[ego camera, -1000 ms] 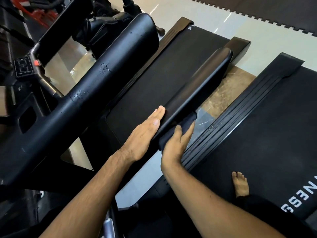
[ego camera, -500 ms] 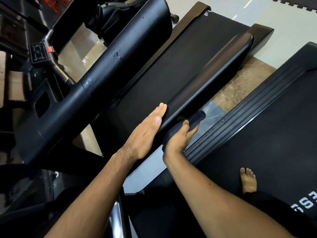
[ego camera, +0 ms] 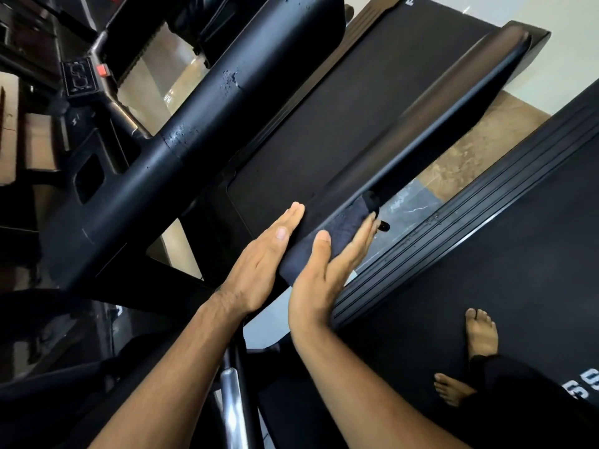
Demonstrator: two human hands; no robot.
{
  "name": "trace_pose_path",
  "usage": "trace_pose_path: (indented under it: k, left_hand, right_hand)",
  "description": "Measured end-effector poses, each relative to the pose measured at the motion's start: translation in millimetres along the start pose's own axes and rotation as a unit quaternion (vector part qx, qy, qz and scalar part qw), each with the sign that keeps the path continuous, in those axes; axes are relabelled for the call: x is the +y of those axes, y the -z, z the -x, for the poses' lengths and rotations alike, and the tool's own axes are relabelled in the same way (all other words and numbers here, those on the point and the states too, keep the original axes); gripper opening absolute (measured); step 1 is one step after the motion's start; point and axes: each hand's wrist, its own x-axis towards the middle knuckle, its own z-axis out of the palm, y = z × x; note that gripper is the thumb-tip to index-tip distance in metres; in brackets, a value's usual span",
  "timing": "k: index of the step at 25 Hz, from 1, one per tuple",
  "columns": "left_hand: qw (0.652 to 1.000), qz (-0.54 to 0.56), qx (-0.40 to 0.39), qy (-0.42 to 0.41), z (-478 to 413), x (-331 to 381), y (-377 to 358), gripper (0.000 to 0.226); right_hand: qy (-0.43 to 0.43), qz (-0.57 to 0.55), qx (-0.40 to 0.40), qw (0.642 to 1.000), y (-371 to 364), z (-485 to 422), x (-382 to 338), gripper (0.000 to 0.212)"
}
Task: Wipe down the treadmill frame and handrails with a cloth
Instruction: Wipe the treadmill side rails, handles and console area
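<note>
The dark cloth sits wrapped against the near end of the black handrail. It looks soft and light, and I'd guess it will bunch or slip on that smooth rail unless held under a broad palm. The right hand presses it there, fingers straight, thumb on top. The left hand lies flat on the rail's other side, fingers together.
</note>
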Motion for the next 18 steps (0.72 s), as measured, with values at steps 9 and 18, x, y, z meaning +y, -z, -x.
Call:
trace_pose_path:
  k: [9, 18]
  left_hand:
    - [0.999, 0.002, 0.014, 0.034, 34, -16, 9, 0.059]
    - [0.998, -0.003, 0.033, 0.044, 57, -36, 17, 0.059]
  right_hand:
    - [-0.076, 0.006, -0.006, 0.997, -6, 28, 21, 0.070]
    - [-0.199, 0.009, 0.009, 0.980, -12, 46, 46, 0.082]
